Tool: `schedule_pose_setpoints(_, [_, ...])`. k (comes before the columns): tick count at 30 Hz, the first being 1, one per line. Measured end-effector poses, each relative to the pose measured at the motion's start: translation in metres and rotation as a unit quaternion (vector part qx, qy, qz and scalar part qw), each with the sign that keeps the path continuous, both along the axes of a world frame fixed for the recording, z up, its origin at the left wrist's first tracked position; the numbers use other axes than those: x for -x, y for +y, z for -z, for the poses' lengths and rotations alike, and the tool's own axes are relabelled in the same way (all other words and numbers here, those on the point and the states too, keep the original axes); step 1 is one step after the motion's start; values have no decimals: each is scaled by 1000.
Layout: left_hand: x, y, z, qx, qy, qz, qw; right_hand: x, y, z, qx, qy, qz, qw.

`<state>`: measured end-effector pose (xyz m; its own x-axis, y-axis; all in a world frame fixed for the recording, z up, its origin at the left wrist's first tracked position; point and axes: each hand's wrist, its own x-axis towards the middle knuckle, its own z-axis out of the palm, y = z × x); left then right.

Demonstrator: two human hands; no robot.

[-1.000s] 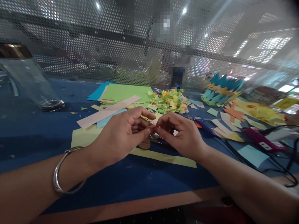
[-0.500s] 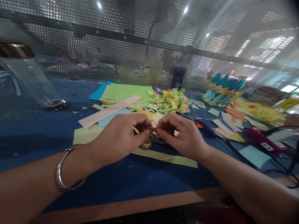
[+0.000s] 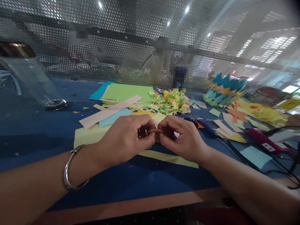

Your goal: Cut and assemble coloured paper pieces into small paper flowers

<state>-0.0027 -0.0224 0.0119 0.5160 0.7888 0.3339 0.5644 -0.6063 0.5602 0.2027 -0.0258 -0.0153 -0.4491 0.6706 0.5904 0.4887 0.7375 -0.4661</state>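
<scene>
My left hand (image 3: pixel 126 134), with a silver bangle on its wrist, pinches one end of a small pinkish-brown paper strip (image 3: pixel 155 130). The other end is between the thumb and fingers of my right hand (image 3: pixel 184 137). Between the fingertips the strip arches slightly; most of it is hidden by the fingers. Under and behind the hands lie cut papers: a pale yellow-green strip (image 3: pixel 173 158), a pale pink strip (image 3: pixel 110 112) and a light blue piece (image 3: pixel 112 118). Things directly below the fingertips are mostly covered.
Behind the hands are green paper sheets (image 3: pixel 131 92) and a heap of small folded papers (image 3: pixel 174 101). A glass bottle (image 3: pixel 35 75) stands left. To the right are a blue corded tool (image 3: pixel 206 128), a paper crown (image 3: pixel 225 90) and a magenta power strip (image 3: pixel 267 142). A perforated metal screen (image 3: pixel 131 53) rises behind.
Both hands have shifted slightly, and the small strip now shows as a curve between the fingertips. A round brown piece seen below the fingers earlier is now hidden behind my left hand.
</scene>
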Motion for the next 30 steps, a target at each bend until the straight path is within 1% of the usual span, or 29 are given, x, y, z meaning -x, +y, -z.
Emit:
schedule_pose_setpoints(3, [-1, -1, 0, -27, 15, -13, 999, 2, 0, 2, 3, -3, -1, 1000])
schedule_pose_setpoints(6, [0, -1, -3, -30, 23, -14, 999, 3, 0, 1, 3, -3, 7, 1000])
schedule_pose_setpoints(10, [3, -1, -7, -5, 20, -10, 1000, 5, -1, -2, 8, -2, 15, 1000])
schedule_pose_setpoints(14, [3, 0, -6, 25, -2, -9, 1000, 5, -1, -3, 10, 2, 26, 1000])
schedule_pose_setpoints(19, [3, 3, -3, 141, -69, 15, 988, 4, -2, -2, 23, 14, 48, 998])
schedule_pose_setpoints(21, [4, 4, -3, 174, -87, 26, 981, 3, -2, -1, 28, 20, 53, 998])
schedule_pose_setpoints(24, [4, 5, -3, 185, -93, 25, 978, 2, 0, -1, 36, 23, 52, 998])
schedule_pose_setpoints(30, [3, 8, -3, 167, -101, 2, 981, 1, 2, -1, 47, 48, 58, 996])
